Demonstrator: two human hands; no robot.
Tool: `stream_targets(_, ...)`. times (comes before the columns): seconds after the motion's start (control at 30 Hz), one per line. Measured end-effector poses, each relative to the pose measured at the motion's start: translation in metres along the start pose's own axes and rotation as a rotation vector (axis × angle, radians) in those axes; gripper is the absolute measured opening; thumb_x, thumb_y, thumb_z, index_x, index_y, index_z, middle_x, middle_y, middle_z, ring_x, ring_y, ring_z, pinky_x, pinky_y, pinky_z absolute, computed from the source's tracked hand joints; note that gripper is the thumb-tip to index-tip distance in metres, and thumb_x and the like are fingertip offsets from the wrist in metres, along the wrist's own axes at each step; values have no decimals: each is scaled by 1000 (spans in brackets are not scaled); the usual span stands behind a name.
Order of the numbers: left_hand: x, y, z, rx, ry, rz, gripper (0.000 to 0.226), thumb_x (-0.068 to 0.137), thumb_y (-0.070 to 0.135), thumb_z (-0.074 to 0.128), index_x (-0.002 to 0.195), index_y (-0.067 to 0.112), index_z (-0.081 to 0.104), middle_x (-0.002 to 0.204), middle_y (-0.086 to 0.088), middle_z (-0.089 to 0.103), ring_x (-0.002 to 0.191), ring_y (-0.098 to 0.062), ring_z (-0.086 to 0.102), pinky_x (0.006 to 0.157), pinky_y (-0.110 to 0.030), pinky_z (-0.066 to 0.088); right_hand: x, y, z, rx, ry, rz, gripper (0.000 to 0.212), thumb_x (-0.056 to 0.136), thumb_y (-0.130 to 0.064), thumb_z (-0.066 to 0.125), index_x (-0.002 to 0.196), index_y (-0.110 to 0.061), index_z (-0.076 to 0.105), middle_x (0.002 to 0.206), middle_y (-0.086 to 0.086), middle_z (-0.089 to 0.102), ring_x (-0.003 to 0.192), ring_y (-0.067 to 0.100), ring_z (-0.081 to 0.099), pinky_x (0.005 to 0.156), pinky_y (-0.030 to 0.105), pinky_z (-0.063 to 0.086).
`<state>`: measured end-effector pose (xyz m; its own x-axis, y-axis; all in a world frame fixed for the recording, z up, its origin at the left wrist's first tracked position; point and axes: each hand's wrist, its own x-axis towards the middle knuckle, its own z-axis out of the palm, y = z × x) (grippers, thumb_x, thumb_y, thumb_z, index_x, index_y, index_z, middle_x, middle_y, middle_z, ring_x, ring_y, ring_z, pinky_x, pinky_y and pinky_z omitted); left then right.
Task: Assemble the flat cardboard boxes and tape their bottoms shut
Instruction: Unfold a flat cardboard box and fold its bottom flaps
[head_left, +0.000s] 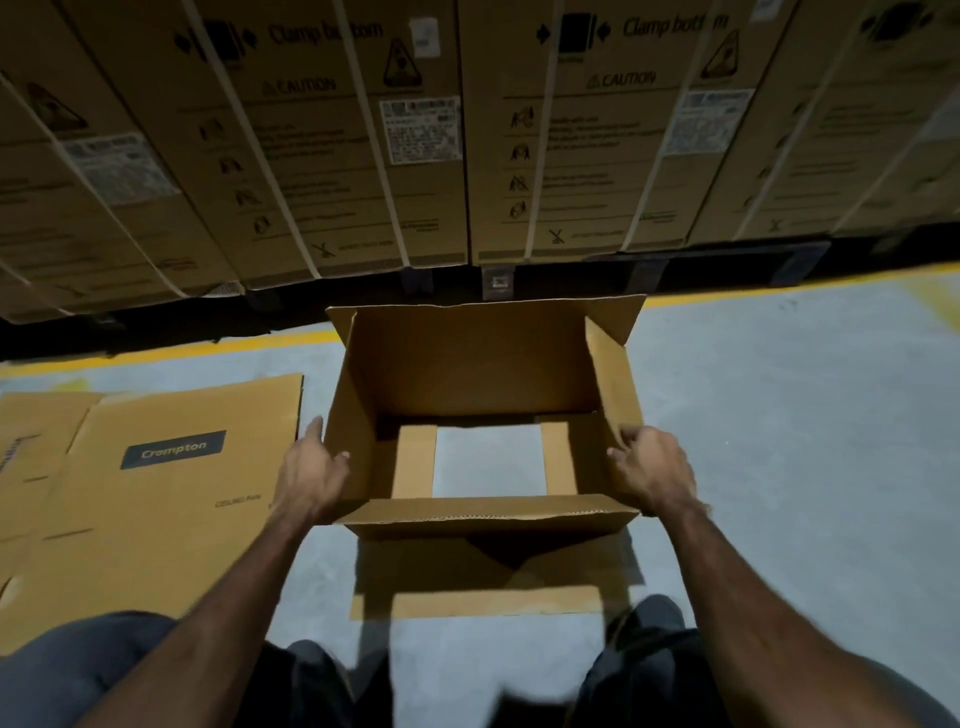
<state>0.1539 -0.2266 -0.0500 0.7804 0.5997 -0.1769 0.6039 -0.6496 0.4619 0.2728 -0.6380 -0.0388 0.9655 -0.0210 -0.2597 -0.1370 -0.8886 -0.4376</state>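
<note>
Two short flaps are folded in at the bottom of the box (483, 410), and floor shows through the gap between them, so I judge the bottom not yet closed. It stands squared up on the floor (779, 415) before my knees. My left hand (311, 470) and right hand (652, 467) press its side walls, fingers loosely bent, to keep it square. Flat boxes (156, 483) lie left; strapped cartons (363, 145) wall off the far side.

head cam | faces forward-down | close above open box (483, 415) | single view
</note>
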Motion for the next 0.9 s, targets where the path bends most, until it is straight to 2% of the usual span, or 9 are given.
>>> stream_targets(0.1, 8, 0, 9, 112, -10, 145, 47, 98, 10, 60, 143, 13, 45, 95, -7, 66, 73, -20, 66, 67, -43, 63, -2, -5, 17, -137, -116, -87, 27, 98, -32, 71, 123, -21, 67, 118, 3, 69, 95, 23, 62, 82, 38, 54)
stream_targets(0.17, 1, 3, 18, 246, -69, 200, 52, 95, 14, 63, 141, 9, 40, 95, -8, 61, 73, -20, 62, 67, -40, 60, -3, -6, 32, -240, -157, -121, 32, 96, -34, 72, 125, -22, 65, 135, 2, 61, 111, 25, 61, 90, 43, 57)
stream_targets(0.27, -12, 7, 42, 471, -183, 256, 84, 98, 33, 61, 159, 3, 12, 128, -23, 56, 100, -32, 65, 86, -45, 59, -4, -5, 46, -333, -168, -129, 44, 96, -37, 72, 136, -25, 61, 157, 2, 45, 136, 28, 50, 103, 53, 55)
stream_targets(0.33, -16, 8, 55, 567, -258, 232, 94, 98, 43, 58, 163, 7, -1, 154, -31, 35, 126, -46, 54, 101, -54, 53, -3, -3, 49, -368, -186, -133, 49, 98, -38, 71, 143, -25, 57, 163, 4, 38, 144, 28, 42, 109, 52, 50)
stream_targets(0.4, -18, 11, 60, 595, -308, 198, 97, 98, 47, 58, 164, 12, -3, 163, -28, 21, 140, -51, 40, 108, -59, 49, -1, 0, 51, -400, -205, -151, 48, 99, -41, 68, 144, -26, 56, 164, 4, 35, 145, 28, 39, 110, 53, 48)
stream_targets(0.53, -16, 12, 61, 566, -274, 214, 94, 95, 55, 60, 162, 16, 7, 158, -24, 28, 136, -49, 42, 106, -59, 49, 4, 7, 56, -403, -239, -166, 38, 102, -43, 61, 136, -27, 59, 157, 5, 37, 141, 27, 37, 105, 58, 50)
stream_targets(0.7, -5, -3, 52, 466, -291, 241, 95, 87, 69, 66, 159, 26, 23, 152, -14, 36, 135, -40, 43, 109, -56, 47, 6, 5, 58, -402, -278, -164, 38, 101, -52, 57, 130, -28, 65, 160, 7, 33, 143, 30, 33, 110, 59, 44)
stream_targets(0.8, -6, -9, 51, 453, -279, 289, 79, 91, 63, 67, 154, 27, 36, 148, -11, 43, 135, -36, 44, 109, -52, 47, 4, 6, 58, -392, -297, -166, 32, 102, -46, 57, 129, -29, 65, 159, 8, 32, 142, 31, 32, 111, 62, 43)
stream_targets(0.9, -7, -8, 51, 454, -257, 282, 70, 94, 53, 69, 151, 27, 40, 149, -10, 43, 137, -35, 43, 107, -51, 49, 3, 8, 57, -404, -327, -168, 32, 105, -37, 54, 134, -33, 65, 163, 9, 27, 146, 33, 27, 113, 67, 37)
